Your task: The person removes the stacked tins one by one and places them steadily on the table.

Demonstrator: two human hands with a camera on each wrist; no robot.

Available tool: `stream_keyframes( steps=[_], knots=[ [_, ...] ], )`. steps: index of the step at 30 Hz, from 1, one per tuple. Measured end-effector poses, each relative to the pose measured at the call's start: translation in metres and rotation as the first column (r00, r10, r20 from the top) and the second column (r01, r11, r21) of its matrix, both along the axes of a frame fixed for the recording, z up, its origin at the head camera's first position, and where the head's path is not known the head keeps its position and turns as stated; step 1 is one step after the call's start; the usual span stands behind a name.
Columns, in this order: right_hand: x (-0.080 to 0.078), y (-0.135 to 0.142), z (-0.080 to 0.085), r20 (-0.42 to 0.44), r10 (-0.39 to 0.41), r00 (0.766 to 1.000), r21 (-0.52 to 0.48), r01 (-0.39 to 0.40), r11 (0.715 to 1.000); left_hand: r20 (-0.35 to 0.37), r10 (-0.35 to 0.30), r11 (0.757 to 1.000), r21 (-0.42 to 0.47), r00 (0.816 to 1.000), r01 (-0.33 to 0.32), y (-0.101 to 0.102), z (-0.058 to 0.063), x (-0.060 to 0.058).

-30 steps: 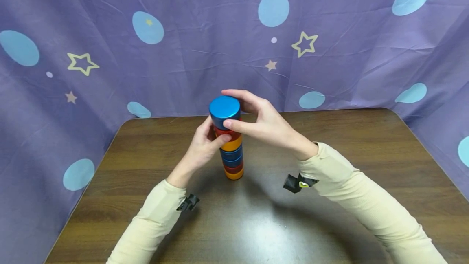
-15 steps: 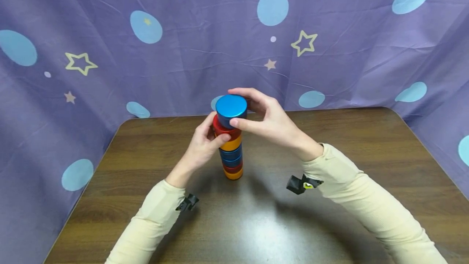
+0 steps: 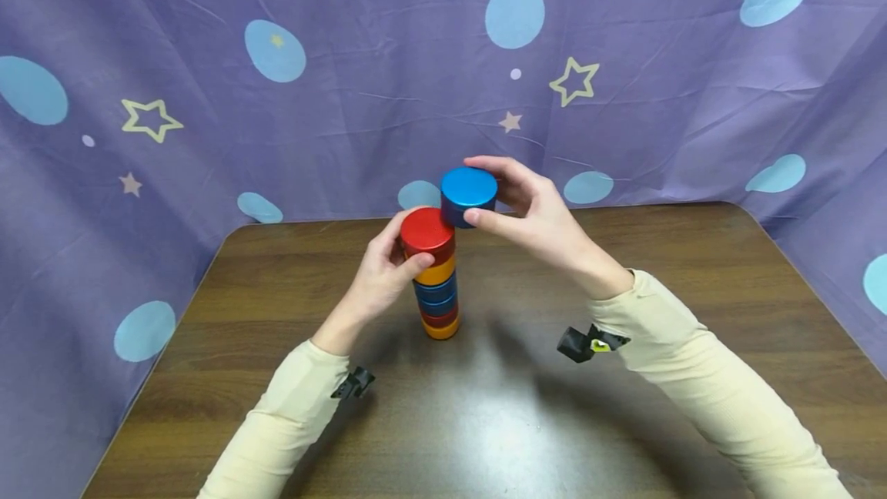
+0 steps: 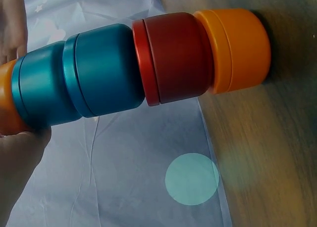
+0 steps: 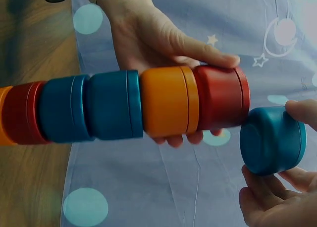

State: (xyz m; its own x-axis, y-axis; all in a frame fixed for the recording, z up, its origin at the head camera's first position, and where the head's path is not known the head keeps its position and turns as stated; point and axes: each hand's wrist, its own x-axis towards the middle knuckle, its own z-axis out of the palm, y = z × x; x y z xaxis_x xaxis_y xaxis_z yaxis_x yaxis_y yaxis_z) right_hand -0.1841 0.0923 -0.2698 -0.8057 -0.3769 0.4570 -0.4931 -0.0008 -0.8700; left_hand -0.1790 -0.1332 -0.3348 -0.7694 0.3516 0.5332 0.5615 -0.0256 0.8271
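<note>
A tall upright stack of round lidded tins stands on the table. From the bottom come an orange tin [image 4: 242,51], a dark red tin [image 4: 176,56], two blue tins [image 5: 114,105], another orange tin [image 5: 166,100] and a red tin [image 3: 427,231] on top. My left hand [image 3: 381,272] grips the upper part of the stack, thumb on the top red tin and fingers behind it. My right hand [image 3: 537,214] holds a separate blue tin [image 3: 469,187] between thumb and fingers. That tin is up beside the red lid, on its right; whether they touch I cannot tell.
The brown wooden table [image 3: 277,406] reaches back to a purple curtain [image 3: 388,60] with stars and blue spots. Small black cameras sit at both wrists, such as the right wrist camera [image 3: 575,345].
My right hand has taken the blue tin off the top of the stack and moved it rightward, uncovering the red lid. The left hand keeps its grip on the stack.
</note>
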Motion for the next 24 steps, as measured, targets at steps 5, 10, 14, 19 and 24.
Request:
stream_keyframes(
  steps=[5, 10, 14, 19, 24],
  knots=[
    [-0.003, 0.009, -0.008, 0.03, -0.021, 0.999, 0.005, 0.021, 1.0, -0.004, -0.011, 1.0, 0.011, 1.0, 0.011, 0.001, -0.001, -0.001],
    [-0.004, 0.017, -0.018, 0.055, -0.042, 0.998, 0.022, 0.041, 0.999, 0.001, -0.014, 1.0, 0.013, 1.0, 0.014, 0.001, -0.001, -0.001],
    [-0.005, 0.024, -0.028, 0.077, -0.064, 0.995, 0.046, 0.061, 0.997, -0.001, -0.019, 1.0, 0.016, 1.0, 0.019, 0.001, -0.002, -0.001],
    [-0.008, 0.036, -0.046, 0.096, -0.123, 0.988, 0.134, 0.109, 0.985, -0.027, -0.037, 0.999, 0.036, 0.999, 0.038, 0.001, -0.002, -0.003],
    [-0.014, 0.048, -0.069, 0.112, -0.169, 0.979, 0.214, 0.143, 0.966, -0.026, -0.042, 0.997, 0.058, 0.999, 0.044, 0.0, -0.002, -0.005]
  ],
)
